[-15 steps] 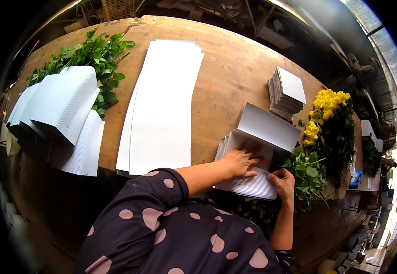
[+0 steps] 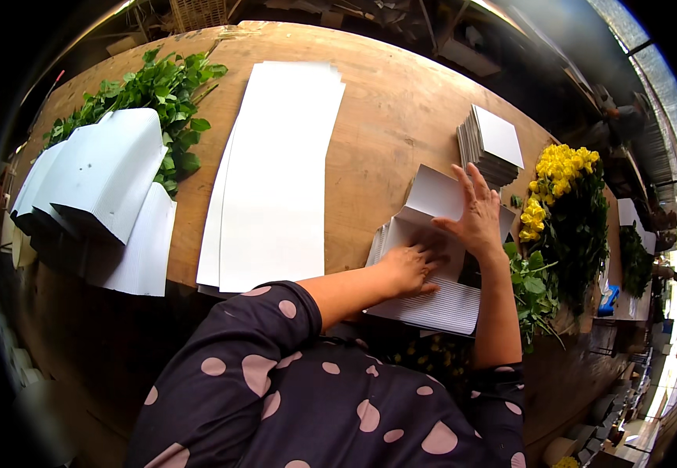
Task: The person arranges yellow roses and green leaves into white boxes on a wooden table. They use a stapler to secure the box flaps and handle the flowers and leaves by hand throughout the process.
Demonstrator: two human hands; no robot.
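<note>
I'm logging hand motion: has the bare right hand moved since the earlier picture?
Yes: the right hand has moved forward, closer to the stack of square white sheets.

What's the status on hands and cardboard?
Left hand on folded white cardboard. Right hand open at raised far flap, contact unclear. Leafy stems close on cardboard's right.

In front of me, my wooden table (image 2: 389,101) bears leafy stems (image 2: 171,90) far left, folded white boards (image 2: 108,168) near left, long white sheets (image 2: 280,179) mid-left, corrugated cardboard (image 2: 451,306) near right, squarish stacked cards (image 2: 499,136) beyond it, and yellow flowers (image 2: 564,165) at right.
</note>
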